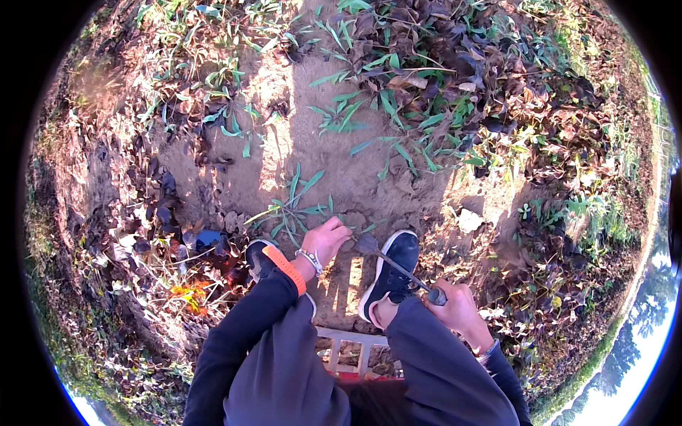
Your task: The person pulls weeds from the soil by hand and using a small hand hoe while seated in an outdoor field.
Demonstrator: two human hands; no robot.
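My right hand (459, 309) is closed around the handle of a small long-shafted hand tool (402, 271). The tool's flat, leaf-shaped metal blade (366, 244) points left, just above the ground between my shoes. My left hand (326, 242) is low over the soil with its fingers drawn together near a thin green stem; whether they grip it I cannot tell. Right beside that hand, on its upper left, a green weed with long narrow leaves (290, 210) grows from the bare soil. An orange band and bracelets are on my left wrist.
My dark shoes (399, 255) stand on the soil. Behind them is a slatted plastic crate (349, 336) with a red part. More weeds (341, 114) and heaps of dry leaves (437, 48) lie ahead. A dark flat object (206, 238) lies among leaves at left, and a pale clod (469, 220) at right.
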